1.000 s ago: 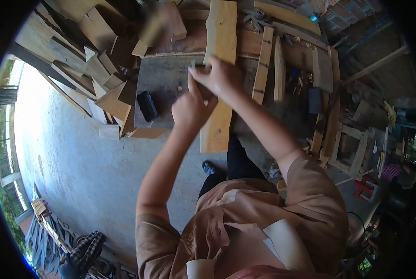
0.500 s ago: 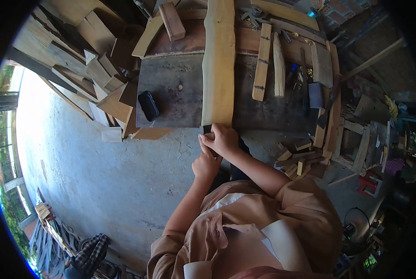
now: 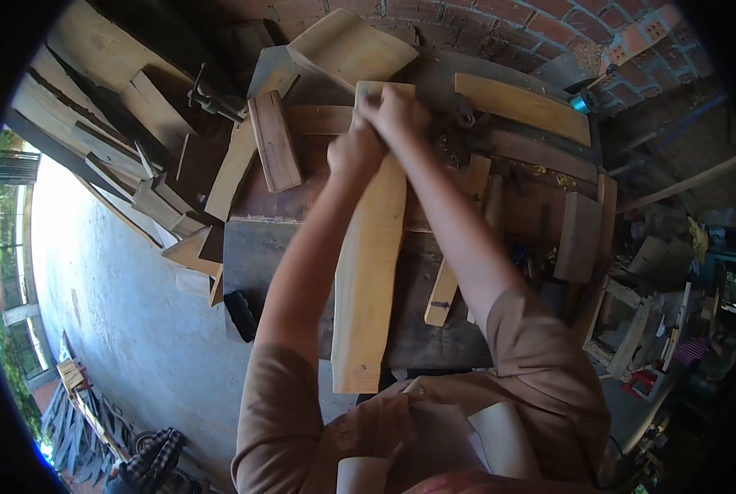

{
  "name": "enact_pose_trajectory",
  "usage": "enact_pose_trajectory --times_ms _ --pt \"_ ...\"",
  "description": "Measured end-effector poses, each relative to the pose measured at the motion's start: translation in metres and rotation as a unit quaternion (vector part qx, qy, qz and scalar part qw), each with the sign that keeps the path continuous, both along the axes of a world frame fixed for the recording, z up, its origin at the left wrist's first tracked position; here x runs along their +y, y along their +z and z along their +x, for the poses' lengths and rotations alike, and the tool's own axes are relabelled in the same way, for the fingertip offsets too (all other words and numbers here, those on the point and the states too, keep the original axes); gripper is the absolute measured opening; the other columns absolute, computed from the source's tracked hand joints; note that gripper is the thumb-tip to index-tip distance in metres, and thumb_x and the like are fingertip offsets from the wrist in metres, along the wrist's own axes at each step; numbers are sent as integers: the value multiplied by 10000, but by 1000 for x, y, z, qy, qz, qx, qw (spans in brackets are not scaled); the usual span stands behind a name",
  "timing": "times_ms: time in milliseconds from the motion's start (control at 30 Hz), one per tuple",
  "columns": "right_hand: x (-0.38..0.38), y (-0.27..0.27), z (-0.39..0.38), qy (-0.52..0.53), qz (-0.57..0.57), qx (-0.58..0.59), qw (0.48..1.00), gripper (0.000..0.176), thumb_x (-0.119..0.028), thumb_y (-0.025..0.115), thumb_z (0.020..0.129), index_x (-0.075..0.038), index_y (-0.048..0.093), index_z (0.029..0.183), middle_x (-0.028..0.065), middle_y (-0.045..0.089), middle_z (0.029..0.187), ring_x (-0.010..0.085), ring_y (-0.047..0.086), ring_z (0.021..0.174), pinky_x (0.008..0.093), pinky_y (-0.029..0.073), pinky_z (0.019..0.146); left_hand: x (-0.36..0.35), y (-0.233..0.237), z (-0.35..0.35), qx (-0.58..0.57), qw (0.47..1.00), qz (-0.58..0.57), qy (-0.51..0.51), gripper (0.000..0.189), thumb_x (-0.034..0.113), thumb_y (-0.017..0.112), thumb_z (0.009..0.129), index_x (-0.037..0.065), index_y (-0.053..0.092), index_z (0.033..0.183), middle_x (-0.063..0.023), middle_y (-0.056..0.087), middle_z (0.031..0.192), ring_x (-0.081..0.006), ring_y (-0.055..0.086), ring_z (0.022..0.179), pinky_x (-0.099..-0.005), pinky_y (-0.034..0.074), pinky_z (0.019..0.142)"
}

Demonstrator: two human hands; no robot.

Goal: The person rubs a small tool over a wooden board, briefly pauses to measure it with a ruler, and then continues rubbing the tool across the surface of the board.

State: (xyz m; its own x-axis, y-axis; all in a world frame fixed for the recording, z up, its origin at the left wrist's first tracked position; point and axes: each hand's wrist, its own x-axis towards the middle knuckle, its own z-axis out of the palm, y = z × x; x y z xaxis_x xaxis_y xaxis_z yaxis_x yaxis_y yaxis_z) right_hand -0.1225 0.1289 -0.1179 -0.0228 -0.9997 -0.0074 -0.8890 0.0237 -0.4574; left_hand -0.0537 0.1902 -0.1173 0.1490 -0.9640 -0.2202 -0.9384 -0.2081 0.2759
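A long pale yellow plank (image 3: pixel 370 272) lies lengthwise across the dark workbench (image 3: pixel 442 346), its near end close to my body. Both hands are together at the plank's far end, with my arms stretched forward. My left hand (image 3: pixel 356 152) is closed, its fingers curled at the plank's left side. Just beyond it, my right hand (image 3: pixel 397 115) is closed too, pressed against the left one. Whatever they grip is hidden by the fingers. Under my right forearm lies a wooden slat (image 3: pixel 440 298) with dark marks.
A reddish wood block (image 3: pixel 276 144) rests left of the plank, and a black case (image 3: pixel 240 315) sits at the bench's left edge. Behind the hands lies a wide curved board (image 3: pixel 351 48). A clamp (image 3: pixel 211 100) and stacked boards (image 3: pixel 158 202) stand at left. Brick wall (image 3: pixel 500 25) closes the back.
Both hands have moved forward from the plank's near end to its far end. A dark-edged piece seen at the fingers earlier is now hidden. My view has shifted forward over the bench.
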Motion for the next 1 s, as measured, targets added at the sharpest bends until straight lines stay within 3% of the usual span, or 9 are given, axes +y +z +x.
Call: enact_pose_trajectory --times_ms 33,167,267,433,633,667,700,833,1000 --pt "-43 6 1 5 43 12 999 529 -584 517 657 -116 566 899 144 605 885 286 590 837 392 469 677 -41 3 2 -7 1000 -7 -9 420 326 461 807 -15 402 1044 -178 613 860 -307 608 800 -398 489 663" --pt "-117 64 -9 53 -40 78 995 547 -581 528 662 -97 587 910 134 607 908 268 594 840 380 472 690 -120 47 -5 -31 997 -77 -6 524 385 425 818 -21 356 1142 -167 578 1008 -291 571 927 -393 449 768" --pt "-95 119 -15 77 -108 43 990 531 -574 536 667 -87 597 869 137 613 877 275 601 806 378 473 674 -96 111 -7 -23 991 -131 -6 729 542 482 746 -45 332 1151 -174 586 973 -289 583 880 -382 475 696" --pt "-3 148 -26 70 -221 8 973 504 -583 556 651 -98 591 784 114 621 753 273 607 707 361 467 600 13 150 -12 -28 985 -167 -30 863 553 523 713 -54 204 1238 -184 608 819 -297 613 724 -382 493 588" --pt "203 72 -28 84 -207 -78 972 391 -458 611 648 -75 533 664 102 580 578 281 580 554 388 414 602 224 94 -17 51 992 -114 -18 891 477 597 681 -60 162 1244 -168 590 632 -320 592 561 -409 473 474" --pt "252 69 -31 83 -121 -98 984 369 -432 627 641 -80 515 645 74 562 541 268 566 521 384 397 611 261 62 -14 57 992 -110 -24 895 469 603 676 -52 157 1250 -168 580 598 -330 582 538 -419 468 473" --pt "292 51 -32 99 -194 -96 971 402 -403 688 602 -97 438 528 69 484 460 257 505 431 364 389 455 302 52 -18 67 996 -58 -2 900 471 605 672 -45 153 1255 -175 582 604 -338 585 554 -422 470 480" --pt "421 -18 -40 136 -143 -110 974 394 -383 699 596 -108 426 527 48 476 470 252 465 425 369 335 502 436 0 -31 86 996 17 28 886 481 552 703 -95 165 1255 -125 582 553 -283 586 488 -383 473 437" --pt "477 -41 -50 144 -110 -146 973 414 -391 712 582 -106 416 537 45 473 488 244 441 426 357 294 510 489 -28 -33 31 997 73 0 927 492 549 702 -114 129 1263 -94 561 496 -243 567 425 -360 444 366"
